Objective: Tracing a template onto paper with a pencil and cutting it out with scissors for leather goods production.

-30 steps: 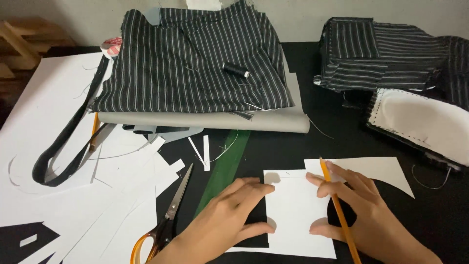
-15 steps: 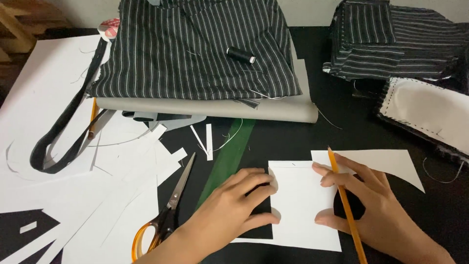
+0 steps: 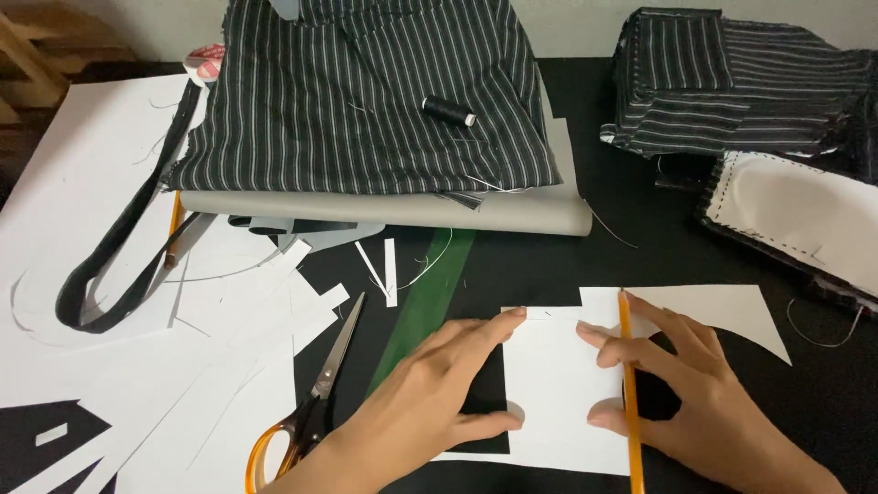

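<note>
Your left hand (image 3: 448, 384) lies flat and open on the white paper piece (image 3: 558, 393), fingertips at its top edge, thumb pressing its left side. Your right hand (image 3: 695, 393) holds a yellow pencil (image 3: 627, 366) loosely against the paper's right edge, fingers spread. Orange-handled scissors (image 3: 311, 402) lie at nine o'clock from the paper. A spool of black thread (image 3: 448, 112) rests on the striped fabric (image 3: 366, 91) at twelve o'clock.

A white paper rectangle (image 3: 558, 389) lies flat on the dark counter (image 3: 567, 265), its left edge overlapping a black fabric piece (image 3: 487, 402). I hold a yellow pencil (image 3: 628, 384) lying along its right edge, tip pointing away from me.
</note>
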